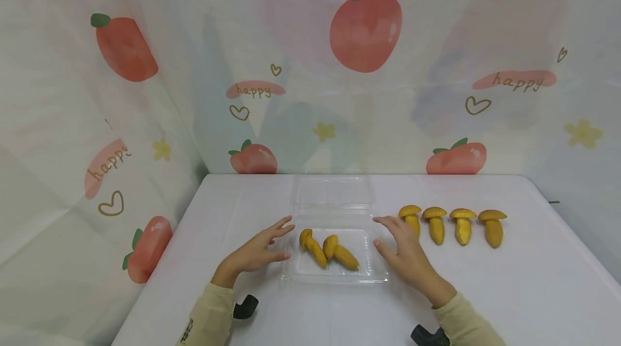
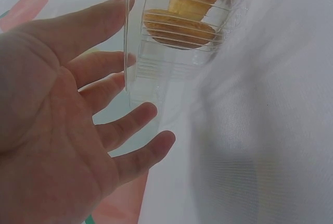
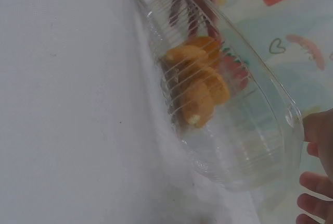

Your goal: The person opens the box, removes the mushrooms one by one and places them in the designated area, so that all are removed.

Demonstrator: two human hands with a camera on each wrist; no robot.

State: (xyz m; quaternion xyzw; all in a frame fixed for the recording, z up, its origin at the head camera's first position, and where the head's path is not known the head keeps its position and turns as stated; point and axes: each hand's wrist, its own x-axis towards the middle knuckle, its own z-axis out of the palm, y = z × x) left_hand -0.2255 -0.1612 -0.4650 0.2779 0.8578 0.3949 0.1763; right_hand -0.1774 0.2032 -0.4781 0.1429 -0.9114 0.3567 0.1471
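Note:
A clear plastic clamshell box (image 1: 335,277) lies unfolded on the table, its lid (image 1: 332,192) laid back toward the wall. Inside the near half are two yellow-brown mushrooms, a left one (image 1: 314,249) and a right one (image 1: 342,254). At the box's left side is my left hand (image 1: 253,251), fingers spread and extended. In the left wrist view, the fingertips of this hand (image 2: 78,114) are at the rim; whether they touch it I cannot tell. My right hand (image 1: 407,254) is by the right side, thumb and fingers apart, holding nothing.
To the right, several more mushrooms (image 1: 463,227) stand in a row, caps away from me; the leftmost (image 1: 410,218) is partly behind my right hand. White cloth covers the table (image 1: 533,292). A fruit-printed curtain (image 1: 305,39) hangs behind it.

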